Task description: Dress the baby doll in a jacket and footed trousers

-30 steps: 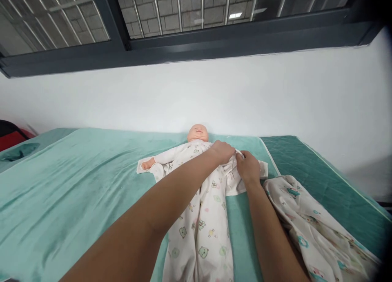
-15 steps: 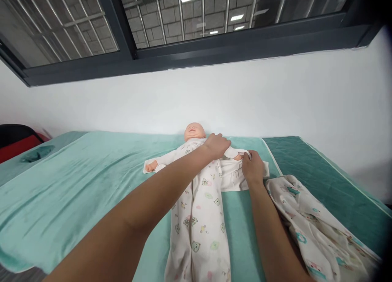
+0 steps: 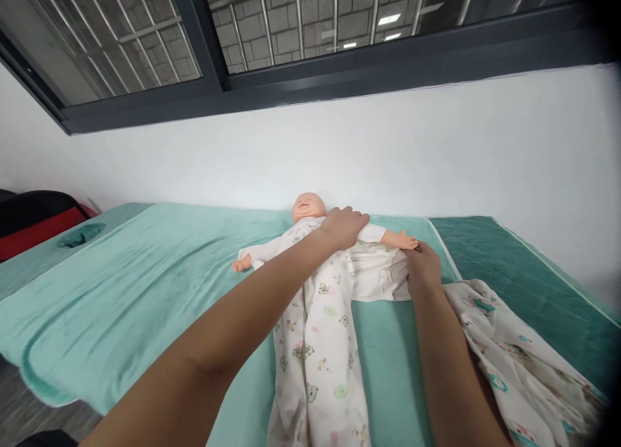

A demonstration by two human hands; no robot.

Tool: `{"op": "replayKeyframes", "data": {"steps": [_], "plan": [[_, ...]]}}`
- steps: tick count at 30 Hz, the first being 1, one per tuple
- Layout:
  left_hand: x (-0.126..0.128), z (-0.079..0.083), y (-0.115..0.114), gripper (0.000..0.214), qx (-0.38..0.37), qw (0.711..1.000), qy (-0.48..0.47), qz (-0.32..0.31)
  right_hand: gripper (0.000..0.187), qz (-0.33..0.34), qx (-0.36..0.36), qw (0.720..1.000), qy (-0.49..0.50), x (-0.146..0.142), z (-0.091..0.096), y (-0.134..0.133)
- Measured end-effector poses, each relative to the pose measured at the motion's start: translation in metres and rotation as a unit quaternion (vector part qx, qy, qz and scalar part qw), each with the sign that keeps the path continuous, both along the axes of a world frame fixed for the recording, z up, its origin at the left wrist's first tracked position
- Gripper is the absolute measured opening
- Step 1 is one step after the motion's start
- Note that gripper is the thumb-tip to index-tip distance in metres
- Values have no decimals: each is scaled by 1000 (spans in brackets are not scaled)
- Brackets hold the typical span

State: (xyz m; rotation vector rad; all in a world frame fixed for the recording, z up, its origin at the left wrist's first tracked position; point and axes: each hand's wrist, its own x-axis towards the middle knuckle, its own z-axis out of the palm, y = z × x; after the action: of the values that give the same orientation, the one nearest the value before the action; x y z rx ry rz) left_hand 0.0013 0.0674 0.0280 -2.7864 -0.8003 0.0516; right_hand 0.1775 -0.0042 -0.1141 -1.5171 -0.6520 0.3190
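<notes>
A baby doll (image 3: 309,205) lies on its back, dressed in a white printed sleeper (image 3: 334,343). Its head is toward the wall and both arms are spread sideways. My left hand (image 3: 345,228) is closed over the doll's upper arm at the right, covering part of the white sleeve (image 3: 372,233). Out of that sleeve the doll's hand (image 3: 400,240) and forearm stick out bare. Around the tips of the doll's fingers, my right hand (image 3: 424,264) is pinched. White cloth (image 3: 378,282) lies flat under that arm, reaching to my right hand. The doll's other hand (image 3: 241,263) shows past its cuff.
A crumpled printed baby garment (image 3: 514,363) lies right of my right forearm. Light green cloth (image 3: 145,272) covers the bed, with darker green fabric (image 3: 478,246) at the right. A white wall (image 3: 194,162) and barred window stand behind. A black and red bag (image 3: 43,224) is at far left.
The sleeve end has slid back, baring the doll's hand and forearm, and the arm is now straighter. My right hand has moved right. My left hand stays on the upper arm.
</notes>
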Motion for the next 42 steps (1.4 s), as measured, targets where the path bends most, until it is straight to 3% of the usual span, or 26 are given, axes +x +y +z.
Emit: {"op": "replayKeyframes", "data": {"steps": [6, 9, 13, 15, 18, 22, 25, 33, 38, 42], "plan": [[17, -11, -11, 32, -45, 999, 8, 1, 38, -13, 34, 999, 21, -8, 6, -9], [24, -20, -26, 31, -85, 996, -7, 25, 46, -63, 77, 995, 20, -11, 8, -20], [-3, -23, -49, 23, -107, 983, -150, 10, 47, -128, 123, 979, -102, -31, 22, -32], [-35, -25, -55, 23, -142, 947, -288, 10, 42, -95, 137, 972, -164, -54, 31, -33], [-91, -40, -51, 26, -163, 829, -523, 112, 32, 62, 92, 981, -161, -95, 40, -29], [-136, -72, -40, 31, -242, 718, -624, 192, 35, 238, 30, 964, -112, -125, 46, -25], [-143, -86, -36, 34, -294, 677, -643, 202, 40, 289, 23, 953, -87, -126, 46, -25], [-138, -83, -37, 30, -284, 720, -602, 199, 53, 305, -32, 937, -166, -115, 41, -24], [-134, -80, -46, 13, -142, 786, -587, 133, 56, 294, 2, 930, -223, -116, 41, -25], [-131, -80, -52, 19, -41, 846, -525, 77, 51, 289, 34, 912, -290, -125, 48, -28]]}}
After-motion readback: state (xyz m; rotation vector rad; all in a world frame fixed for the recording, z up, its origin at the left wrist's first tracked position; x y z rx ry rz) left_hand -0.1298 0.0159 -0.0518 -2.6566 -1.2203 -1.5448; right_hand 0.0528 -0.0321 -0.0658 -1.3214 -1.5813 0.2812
